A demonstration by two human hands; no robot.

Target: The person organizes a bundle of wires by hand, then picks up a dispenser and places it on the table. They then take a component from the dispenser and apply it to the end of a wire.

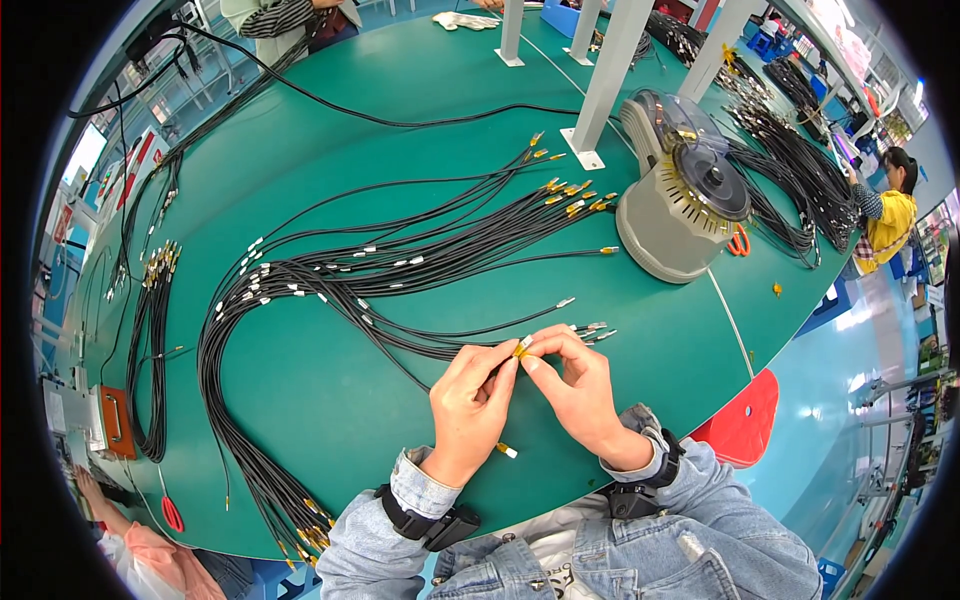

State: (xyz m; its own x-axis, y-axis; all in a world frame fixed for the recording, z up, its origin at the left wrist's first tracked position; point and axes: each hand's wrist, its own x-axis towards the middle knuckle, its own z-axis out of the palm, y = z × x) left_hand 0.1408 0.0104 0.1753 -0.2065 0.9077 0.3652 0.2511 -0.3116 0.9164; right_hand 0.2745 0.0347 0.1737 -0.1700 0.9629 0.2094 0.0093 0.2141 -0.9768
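Near the table's front edge, my left hand (468,405) and my right hand (580,388) meet fingertip to fingertip. Both pinch the end of a black cable, where a small piece of yellow tape (521,347) and a whitish tip show. Most of that cable is hidden by my left hand. Just below my left palm, another yellow-and-white cable end (507,451) pokes out. Behind my hands lies a large curved bundle of black cables (300,275) with white labels and many yellow-taped ends. Several bare silvery cable ends (598,333) lie just beyond my right fingers.
A grey round tape dispenser (660,235) stands at the right, with orange-handled scissors (739,240) beside it. Grey posts (612,85) rise from the green table (400,160). More cables (150,350) lie left, near red-handled scissors (172,514). A red stool (745,425) and other people are around the table.
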